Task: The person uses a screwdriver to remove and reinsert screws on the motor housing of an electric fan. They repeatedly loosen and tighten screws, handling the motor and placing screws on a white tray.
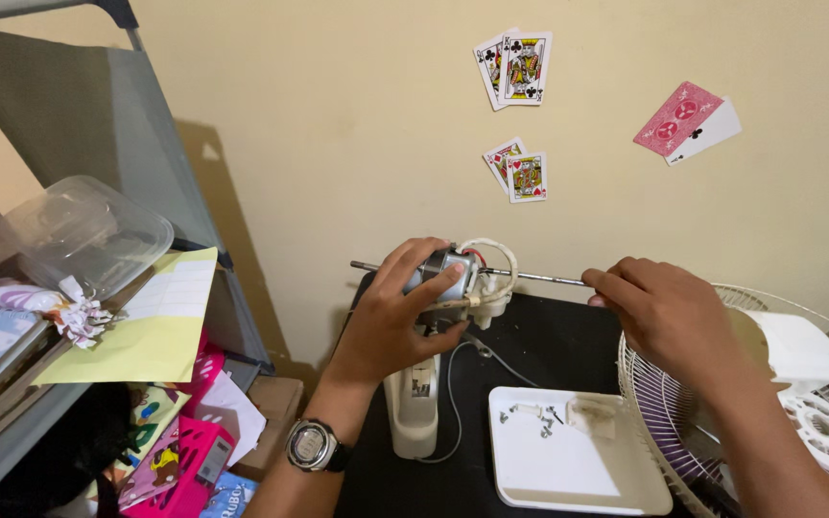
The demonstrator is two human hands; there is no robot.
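Observation:
My left hand (397,309) wraps around a small metal fan motor (449,273) that sits on top of a cream plastic stand (413,403). A thin steel shaft (539,277) runs through the motor and sticks out both sides. My right hand (659,309) pinches the shaft's right end. White wires (496,254) loop over the motor. A watch is on my left wrist.
A white tray (568,470) with several screws lies on the black table (530,336). A white wire fan guard (817,403) stands at right. Shelves with a clear plastic box (88,230), papers and coloured packages fill the left. Playing cards (515,67) stick on the wall.

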